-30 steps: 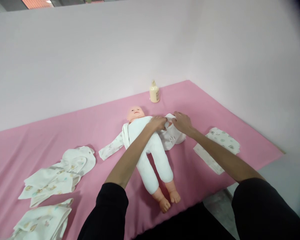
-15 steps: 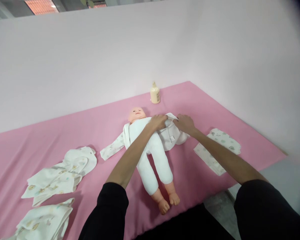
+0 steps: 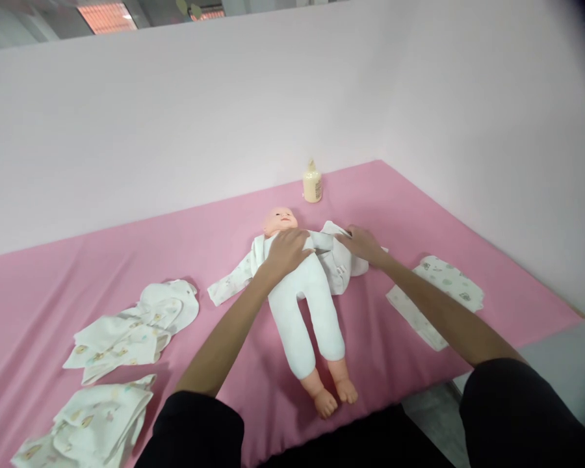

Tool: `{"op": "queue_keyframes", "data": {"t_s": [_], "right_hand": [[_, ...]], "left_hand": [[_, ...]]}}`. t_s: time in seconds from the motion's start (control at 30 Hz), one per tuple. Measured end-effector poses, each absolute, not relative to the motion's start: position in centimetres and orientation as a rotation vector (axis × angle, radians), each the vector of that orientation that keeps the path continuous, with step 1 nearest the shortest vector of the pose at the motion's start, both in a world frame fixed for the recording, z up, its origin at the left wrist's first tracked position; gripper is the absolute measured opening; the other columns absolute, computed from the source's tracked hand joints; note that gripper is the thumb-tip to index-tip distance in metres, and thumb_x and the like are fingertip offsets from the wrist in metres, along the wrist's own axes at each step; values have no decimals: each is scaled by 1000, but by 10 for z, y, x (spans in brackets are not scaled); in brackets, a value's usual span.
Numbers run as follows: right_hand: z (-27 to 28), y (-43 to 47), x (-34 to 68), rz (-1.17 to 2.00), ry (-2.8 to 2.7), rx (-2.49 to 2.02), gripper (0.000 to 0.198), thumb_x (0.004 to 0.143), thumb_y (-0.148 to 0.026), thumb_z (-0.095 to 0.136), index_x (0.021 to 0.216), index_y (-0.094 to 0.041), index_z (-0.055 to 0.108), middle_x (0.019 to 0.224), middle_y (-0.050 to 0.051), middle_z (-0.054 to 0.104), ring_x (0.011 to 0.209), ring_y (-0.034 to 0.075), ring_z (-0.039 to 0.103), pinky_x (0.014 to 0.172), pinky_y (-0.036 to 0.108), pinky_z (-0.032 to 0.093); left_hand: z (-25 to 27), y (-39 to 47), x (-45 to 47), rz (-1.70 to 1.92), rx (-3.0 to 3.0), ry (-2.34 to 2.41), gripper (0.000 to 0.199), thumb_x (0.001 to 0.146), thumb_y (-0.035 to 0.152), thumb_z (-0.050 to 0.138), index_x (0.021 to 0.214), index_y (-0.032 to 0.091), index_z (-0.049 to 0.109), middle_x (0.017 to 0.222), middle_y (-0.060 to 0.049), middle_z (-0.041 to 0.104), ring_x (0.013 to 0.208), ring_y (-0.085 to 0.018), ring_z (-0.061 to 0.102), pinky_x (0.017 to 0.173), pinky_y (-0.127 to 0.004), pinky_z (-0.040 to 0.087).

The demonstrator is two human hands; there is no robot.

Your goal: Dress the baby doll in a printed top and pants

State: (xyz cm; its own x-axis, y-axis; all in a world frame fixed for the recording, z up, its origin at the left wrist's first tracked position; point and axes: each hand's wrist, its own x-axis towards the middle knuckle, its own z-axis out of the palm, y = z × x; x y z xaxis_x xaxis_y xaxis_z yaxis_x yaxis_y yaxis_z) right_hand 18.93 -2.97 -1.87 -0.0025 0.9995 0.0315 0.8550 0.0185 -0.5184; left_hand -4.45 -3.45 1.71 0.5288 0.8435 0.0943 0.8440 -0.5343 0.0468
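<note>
A baby doll with a white cloth body lies on its back, feet toward me. A white patterned baby shirt is spread under it; its sleeve on the left covers the doll's arm. My left hand lies on the doll's chest, fingers extended and partly hidden from view. Beyond the doll's other shoulder, my right hand pinches the edge of the shirt near the armhole. The doll's white upper arm points toward that opening; its far end is hidden by the cloth.
A pump bottle stands behind the doll near the wall. Folded patterned garments and another cloth bundle lie on the left. A folded patterned cloth lies right, partly under my forearm. Pink sheeting covers the table.
My left hand has moved left from the doll's shoulder onto its chest. My right hand stays on the shirt edge. The whole view has shifted slightly.
</note>
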Motion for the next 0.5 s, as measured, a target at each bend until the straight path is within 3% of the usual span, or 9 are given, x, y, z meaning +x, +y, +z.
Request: {"op": "queue_keyframes", "data": {"t_s": [0.13,0.3,0.5], "right_hand": [[-22,-42,211,673,-1889,-1894,36,89,-55,51,77,-21,48,80,3,61,69,17,53,59,28,34],[-19,-53,197,956,-1812,-1654,22,89,-39,53,78,-21,50,73,-1,55,65,14,50,56,26,33],[-21,-40,116,1034,-1558,-1474,19,92,-28,37,74,-24,35,65,-3,42,56,13,42,51,26,29]], "left_hand": [[16,-67,-95,-306,-2344,-1982,41,96,46,43,126,19,53,131,-12,57,123,-27,53,103,-39,44],[8,-87,-125,-221,-2190,-2461,56,94,58,36,131,16,44,122,-16,60,111,-34,60,87,-46,49],[-12,-81,-125,-634,-2389,-2691,49,96,50,36,133,17,39,83,-6,65,81,-24,64,76,-34,47]]}}
